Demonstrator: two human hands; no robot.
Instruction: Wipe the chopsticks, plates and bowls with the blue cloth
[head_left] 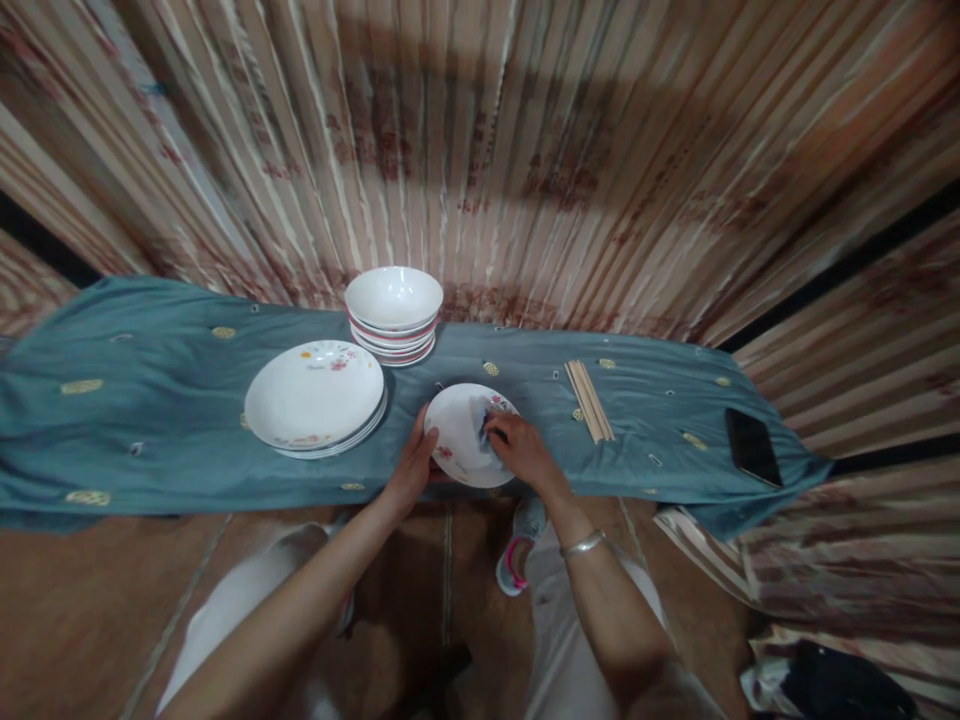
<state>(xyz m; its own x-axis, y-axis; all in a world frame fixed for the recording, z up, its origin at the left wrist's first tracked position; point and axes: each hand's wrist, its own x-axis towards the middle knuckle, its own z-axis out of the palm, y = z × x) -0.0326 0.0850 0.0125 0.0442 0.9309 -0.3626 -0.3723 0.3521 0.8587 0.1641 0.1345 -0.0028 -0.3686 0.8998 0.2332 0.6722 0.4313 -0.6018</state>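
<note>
A small white plate with red flowers on its rim is held near the front edge of the table, tilted slightly toward me. My left hand grips its left rim, thumb on top and the other fingers hidden beneath. Against the plate's upper face, on the right, my right hand pinches a small greyish-blue cloth. Left of the plate is a stack of large white plates with floral rims. Behind that stands a pile of white bowls with red bands.
Several wooden chopsticks lie right of my hands. Farther right, a black phone rests near the table's end. A teal patterned cloth covers the narrow table; a striped curtain hangs behind it.
</note>
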